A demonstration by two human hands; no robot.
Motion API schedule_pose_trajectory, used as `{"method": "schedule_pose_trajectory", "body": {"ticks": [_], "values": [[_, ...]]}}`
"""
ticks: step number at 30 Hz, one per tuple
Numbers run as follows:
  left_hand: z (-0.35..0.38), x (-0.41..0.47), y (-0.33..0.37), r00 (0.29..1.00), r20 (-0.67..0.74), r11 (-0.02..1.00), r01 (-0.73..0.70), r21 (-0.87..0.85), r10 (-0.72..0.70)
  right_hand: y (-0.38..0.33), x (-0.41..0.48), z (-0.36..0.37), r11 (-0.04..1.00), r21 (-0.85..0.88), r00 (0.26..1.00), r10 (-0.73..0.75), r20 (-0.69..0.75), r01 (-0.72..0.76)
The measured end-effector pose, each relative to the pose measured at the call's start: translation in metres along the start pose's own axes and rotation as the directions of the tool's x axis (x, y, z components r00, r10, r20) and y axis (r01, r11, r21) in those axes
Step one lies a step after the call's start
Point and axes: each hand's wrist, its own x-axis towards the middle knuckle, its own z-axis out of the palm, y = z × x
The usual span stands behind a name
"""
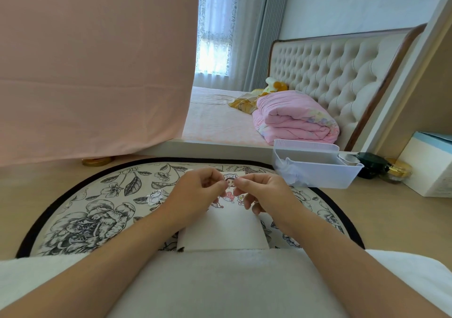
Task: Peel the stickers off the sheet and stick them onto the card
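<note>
A white card (223,227) lies on a floral round mat (80,220) in front of me, with several cartoon stickers on its far half. My left hand (195,195) and my right hand (265,193) meet above the card's far part, fingertips together. Between them they pinch a small cartoon sticker (230,183). I cannot tell whether it is attached to a backing. Another white cartoon sticker (154,196) lies on the mat left of my left hand. The sheet's far edge (234,173) shows just beyond my fingers.
A translucent plastic tray (315,166) stands at the back right, with dark and gold jars (381,168) and a white-blue box (430,166) beside it. A gold lid (95,161) lies at the back left under a pink cloth (97,61). A bed is beyond.
</note>
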Motion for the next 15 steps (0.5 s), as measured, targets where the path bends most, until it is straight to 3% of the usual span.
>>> {"method": "schedule_pose_trajectory", "body": {"ticks": [8,15], "values": [[0.0023,0.0,-0.0054,0.996,-0.044,0.986,-0.074,0.152,0.081,-0.0007,0.0,0.0063,0.975,-0.178,0.978,-0.155,-0.137,0.13],[0.0001,-0.0007,-0.0055,0.992,-0.03,0.965,-0.109,0.237,0.119,-0.0031,-0.0006,0.0045,0.915,-0.328,0.957,-0.278,-0.085,0.237]]}}
